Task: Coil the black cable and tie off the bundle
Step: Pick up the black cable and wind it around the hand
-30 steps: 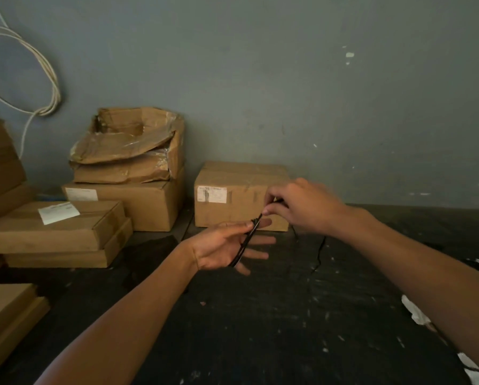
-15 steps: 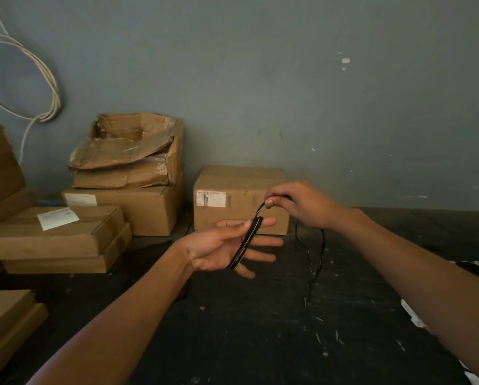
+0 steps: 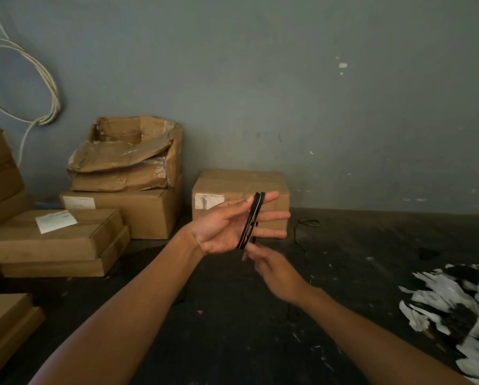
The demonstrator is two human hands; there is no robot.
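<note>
Blur is smearing the person's right hand (image 3: 271, 269), which is hanging just below the left one with fingers loosely curled; whether it is pinching anything is impossible to tell. The thin black cable (image 3: 251, 220) is sitting in several loops wound around the spread fingers of the left hand (image 3: 227, 226), palm facing up and open, with the loops crossing the fingers from index down to little finger. A loose stretch of the same cable is lying on the dark scuffed floor (image 3: 232, 329) to the right, near a closed brown cardboard box with a white label (image 3: 241, 201). Farther left, a crushed open cardboard carton (image 3: 127, 154) is resting on a larger box; what it is holding is hidden by its folded flaps. Flat cardboard boxes (image 3: 52, 240) are being cut off at the left edge. White cord (image 3: 21, 79) is hanging looped on the grey wall.
</note>
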